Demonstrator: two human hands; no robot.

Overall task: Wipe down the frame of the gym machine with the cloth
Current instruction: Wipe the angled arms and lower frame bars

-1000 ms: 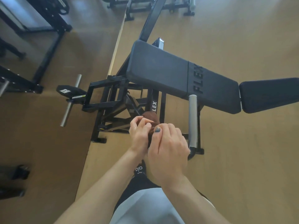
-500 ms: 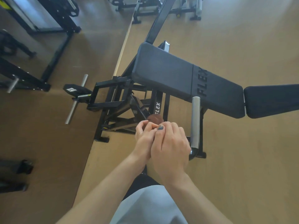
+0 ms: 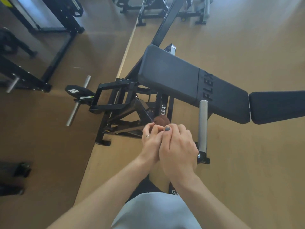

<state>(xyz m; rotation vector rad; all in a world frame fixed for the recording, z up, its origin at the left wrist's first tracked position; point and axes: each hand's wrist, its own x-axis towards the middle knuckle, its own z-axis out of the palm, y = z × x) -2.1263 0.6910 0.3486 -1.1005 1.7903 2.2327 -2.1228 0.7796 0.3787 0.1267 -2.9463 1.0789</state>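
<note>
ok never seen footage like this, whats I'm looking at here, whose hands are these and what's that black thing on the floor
The picture comes from a camera worn on a person's head, looking forward and down, so the two bare arms reaching in from the bottom are the wearer's own. There is no robot here.

The left hand and right hand are pressed together in front of the body. Between their fingertips is a bunched brown cloth; only a small part of it peeks out, so I cannot tell which fingers grip it.

The big black thing is a gym machine: a padded bench marked FLEX, resting on a black steel frame, with a silver handle bar at the near side. It stands on a tan floor. More black equipment sits at the top and left.

The cloth is held close to the frame.
</note>
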